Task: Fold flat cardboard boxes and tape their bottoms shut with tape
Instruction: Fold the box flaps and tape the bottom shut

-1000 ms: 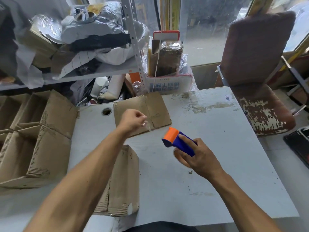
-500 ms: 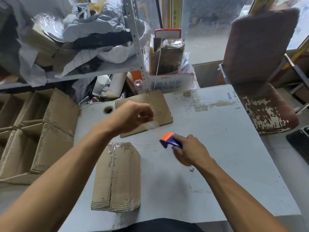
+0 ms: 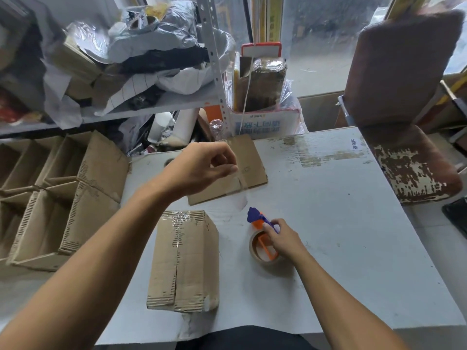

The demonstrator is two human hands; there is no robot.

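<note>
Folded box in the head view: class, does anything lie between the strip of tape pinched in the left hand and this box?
Nothing visible does. The left hand pinches a clear tape strip above the flat cardboard sheet. The folded box lies nearer the person, with only bare table between. The right hand holds the tape dispenser off to the box's right.

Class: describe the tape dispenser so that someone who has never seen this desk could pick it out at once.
Start at the grey table. Right of the folded cardboard box, the right hand holds the tape dispenser. It is the only orange-and-blue thing there, carrying a roll of clear tape.
</note>
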